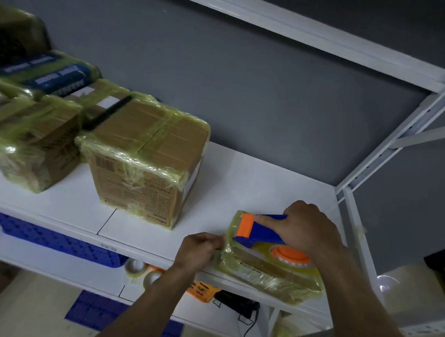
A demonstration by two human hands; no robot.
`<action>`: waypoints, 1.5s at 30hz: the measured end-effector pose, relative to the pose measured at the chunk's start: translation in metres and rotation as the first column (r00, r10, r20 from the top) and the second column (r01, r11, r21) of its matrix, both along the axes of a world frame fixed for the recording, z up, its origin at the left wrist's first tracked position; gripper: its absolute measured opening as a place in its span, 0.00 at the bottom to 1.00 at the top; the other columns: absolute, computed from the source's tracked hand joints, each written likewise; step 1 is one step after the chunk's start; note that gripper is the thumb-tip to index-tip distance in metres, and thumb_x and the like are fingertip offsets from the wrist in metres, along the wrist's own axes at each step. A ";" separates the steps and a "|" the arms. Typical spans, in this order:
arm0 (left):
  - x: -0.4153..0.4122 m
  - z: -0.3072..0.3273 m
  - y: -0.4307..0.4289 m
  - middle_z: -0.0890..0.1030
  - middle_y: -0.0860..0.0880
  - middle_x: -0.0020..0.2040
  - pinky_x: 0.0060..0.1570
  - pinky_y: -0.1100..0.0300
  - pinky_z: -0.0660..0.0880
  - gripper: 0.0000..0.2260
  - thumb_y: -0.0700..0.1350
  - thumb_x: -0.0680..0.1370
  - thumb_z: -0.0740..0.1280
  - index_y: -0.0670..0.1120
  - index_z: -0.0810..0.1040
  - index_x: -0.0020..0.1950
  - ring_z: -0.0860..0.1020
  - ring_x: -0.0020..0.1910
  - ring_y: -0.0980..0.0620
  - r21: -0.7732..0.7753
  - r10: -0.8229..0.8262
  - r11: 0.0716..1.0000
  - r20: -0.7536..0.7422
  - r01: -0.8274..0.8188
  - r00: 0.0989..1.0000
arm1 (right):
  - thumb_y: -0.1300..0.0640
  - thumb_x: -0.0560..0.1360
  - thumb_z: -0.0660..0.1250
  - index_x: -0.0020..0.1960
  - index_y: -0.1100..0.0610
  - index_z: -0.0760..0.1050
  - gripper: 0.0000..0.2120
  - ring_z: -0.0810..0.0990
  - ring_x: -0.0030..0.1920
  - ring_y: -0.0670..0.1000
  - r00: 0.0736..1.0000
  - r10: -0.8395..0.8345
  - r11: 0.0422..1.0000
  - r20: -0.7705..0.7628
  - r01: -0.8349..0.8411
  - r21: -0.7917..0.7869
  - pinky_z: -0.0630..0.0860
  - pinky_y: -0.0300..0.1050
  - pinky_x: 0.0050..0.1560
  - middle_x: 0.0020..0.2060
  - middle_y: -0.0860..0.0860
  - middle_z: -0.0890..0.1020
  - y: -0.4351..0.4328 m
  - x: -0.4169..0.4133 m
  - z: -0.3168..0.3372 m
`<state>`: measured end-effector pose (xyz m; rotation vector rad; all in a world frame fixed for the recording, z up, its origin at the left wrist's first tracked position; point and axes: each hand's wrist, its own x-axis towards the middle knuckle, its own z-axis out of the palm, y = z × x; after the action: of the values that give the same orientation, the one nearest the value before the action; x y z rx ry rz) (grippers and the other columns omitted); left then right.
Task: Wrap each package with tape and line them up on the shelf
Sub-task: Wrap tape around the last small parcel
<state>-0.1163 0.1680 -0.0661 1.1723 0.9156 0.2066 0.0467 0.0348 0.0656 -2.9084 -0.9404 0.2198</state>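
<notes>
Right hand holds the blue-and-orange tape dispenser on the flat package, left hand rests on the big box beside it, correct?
No. In the head view the left hand is off the big box; it pinches the left edge of the flat package. The right hand does hold the tape dispenser on that package.

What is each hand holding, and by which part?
The right hand grips the tape dispenser by its blue handle; the left hand pinches the flat package at its left edge.
</notes>
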 end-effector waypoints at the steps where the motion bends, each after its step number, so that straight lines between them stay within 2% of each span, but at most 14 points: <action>1: 0.000 0.000 0.000 0.86 0.53 0.41 0.31 0.67 0.71 0.07 0.51 0.73 0.77 0.49 0.87 0.47 0.80 0.38 0.57 0.020 -0.024 1.000 -0.008 0.024 1.000 | 0.17 0.65 0.62 0.34 0.54 0.70 0.37 0.77 0.29 0.49 1.000 0.005 1.000 0.009 -0.005 0.009 0.68 0.41 0.31 0.28 0.49 0.75 -0.001 0.000 -0.001; 4: 0.000 -0.002 0.000 0.86 0.50 0.46 0.44 0.63 0.76 0.09 0.45 0.71 0.80 0.49 0.84 0.49 0.83 0.47 0.52 0.192 0.041 0.981 0.016 -0.043 0.999 | 0.18 0.68 0.58 0.36 0.55 0.76 0.38 0.79 0.31 0.49 0.999 0.010 0.998 0.045 -0.013 0.063 0.71 0.41 0.32 0.28 0.50 0.78 -0.002 -0.003 -0.002; 7: 0.000 -0.002 -0.007 0.87 0.53 0.47 0.52 0.65 0.78 0.08 0.39 0.77 0.74 0.53 0.87 0.47 0.84 0.51 0.53 0.330 0.055 0.932 0.278 -0.149 0.959 | 0.19 0.70 0.57 0.43 0.51 0.78 0.34 0.79 0.38 0.48 0.997 0.010 0.991 0.075 -0.020 0.134 0.71 0.42 0.35 0.36 0.46 0.80 -0.003 -0.006 -0.003; 12: -0.006 0.000 -0.014 0.85 0.54 0.59 0.58 0.69 0.75 0.12 0.52 0.83 0.66 0.58 0.81 0.66 0.80 0.63 0.57 0.306 -0.292 0.938 0.436 0.165 0.851 | 0.31 0.76 0.65 0.42 0.48 0.72 0.20 0.76 0.40 0.45 0.986 0.011 0.898 0.169 -0.084 0.432 0.69 0.41 0.37 0.39 0.43 0.77 -0.006 -0.011 -0.003; 15: -0.010 -0.014 -0.016 0.82 0.55 0.64 0.63 0.62 0.76 0.27 0.51 0.79 0.73 0.58 0.68 0.76 0.78 0.66 0.56 0.379 -0.384 0.895 0.380 0.237 0.842 | 0.34 0.78 0.63 0.37 0.50 0.77 0.22 0.77 0.39 0.44 0.983 0.015 0.864 0.182 -0.105 0.493 0.69 0.38 0.40 0.38 0.44 0.78 -0.009 -0.014 0.000; 18: -0.008 -0.020 -0.013 0.82 0.57 0.64 0.61 0.65 0.76 0.28 0.50 0.78 0.73 0.62 0.67 0.75 0.78 0.66 0.57 0.436 -0.395 0.870 0.332 0.232 0.857 | 0.28 0.75 0.57 0.38 0.52 0.80 0.29 0.80 0.41 0.46 0.989 0.055 0.870 0.137 -0.115 0.479 0.74 0.42 0.44 0.38 0.45 0.80 -0.016 -0.017 0.004; 21: -0.008 -0.021 -0.009 0.81 0.60 0.65 0.62 0.67 0.74 0.27 0.58 0.77 0.73 0.69 0.67 0.73 0.76 0.68 0.60 0.468 -0.402 0.854 0.313 0.229 0.860 | 0.24 0.72 0.59 0.52 0.44 0.83 0.28 0.80 0.48 0.42 0.990 0.141 0.898 0.003 -0.129 0.420 0.77 0.41 0.49 0.48 0.40 0.80 -0.032 -0.014 0.002; 25: -0.007 -0.022 -0.002 0.78 0.63 0.68 0.63 0.63 0.76 0.33 0.64 0.76 0.72 0.71 0.61 0.76 0.75 0.69 0.60 0.591 -0.460 0.771 0.259 0.237 0.849 | 0.24 0.68 0.63 0.70 0.36 0.73 0.33 0.78 0.54 0.41 0.957 0.221 0.911 -0.187 -0.134 0.391 0.76 0.38 0.53 0.55 0.37 0.76 -0.056 -0.006 -0.008; 27: -0.004 -0.016 0.005 0.71 0.63 0.74 0.64 0.62 0.75 0.39 0.68 0.72 0.72 0.71 0.56 0.78 0.70 0.72 0.62 0.662 -0.451 0.723 0.240 0.194 0.859 | 0.25 0.69 0.63 0.71 0.35 0.71 0.33 0.78 0.54 0.39 0.948 0.247 0.892 -0.202 -0.141 0.431 0.76 0.36 0.52 0.54 0.38 0.77 -0.061 -0.003 -0.011; 30: 0.006 -0.001 0.017 0.58 0.67 0.80 0.67 0.63 0.72 0.38 0.70 0.70 0.72 0.75 0.57 0.75 0.60 0.78 0.61 0.777 -0.525 0.599 0.197 0.195 0.828 | 0.24 0.70 0.63 0.72 0.33 0.69 0.33 0.77 0.56 0.36 0.937 0.277 0.878 -0.212 -0.158 0.451 0.76 0.35 0.54 0.55 0.35 0.79 -0.062 -0.001 -0.012; 34: 0.022 0.005 0.028 0.55 0.72 0.78 0.77 0.63 0.59 0.44 0.61 0.69 0.78 0.73 0.54 0.77 0.50 0.79 0.65 0.759 -0.656 0.536 0.100 0.369 0.748 | 0.22 0.69 0.65 0.70 0.33 0.69 0.33 0.78 0.59 0.36 0.936 0.276 0.857 -0.219 -0.136 0.497 0.78 0.33 0.54 0.59 0.32 0.79 -0.059 -0.001 -0.012; 37: 0.029 -0.002 0.036 0.62 0.63 0.79 0.76 0.49 0.65 0.45 0.55 0.69 0.81 0.59 0.61 0.80 0.57 0.80 0.60 0.696 -0.676 0.586 0.138 0.415 0.724 | 0.22 0.68 0.66 0.68 0.32 0.71 0.32 0.79 0.59 0.36 0.931 0.276 0.834 -0.238 -0.109 0.541 0.79 0.33 0.52 0.57 0.29 0.79 -0.060 0.000 -0.011; 40: 0.031 -0.008 0.041 0.67 0.59 0.77 0.71 0.44 0.71 0.40 0.57 0.70 0.81 0.58 0.66 0.78 0.63 0.78 0.54 0.723 -0.675 0.578 0.162 0.379 0.720 | 0.23 0.67 0.69 0.66 0.32 0.73 0.30 0.79 0.59 0.37 0.923 0.289 0.815 -0.253 -0.098 0.571 0.79 0.32 0.51 0.57 0.30 0.80 -0.060 -0.001 -0.008; 45: 0.032 -0.019 0.044 0.66 0.63 0.77 0.72 0.44 0.70 0.41 0.65 0.69 0.79 0.62 0.65 0.78 0.65 0.77 0.57 0.816 -0.623 0.496 0.098 0.295 0.776 | 0.22 0.65 0.69 0.65 0.31 0.75 0.31 0.79 0.58 0.36 0.930 0.277 0.810 -0.242 -0.090 0.580 0.79 0.30 0.49 0.56 0.29 0.80 -0.066 0.002 0.003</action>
<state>-0.0846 0.2115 -0.0849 2.0625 0.0576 0.3845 0.0483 -0.0307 0.0685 -2.1617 -1.0213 0.3425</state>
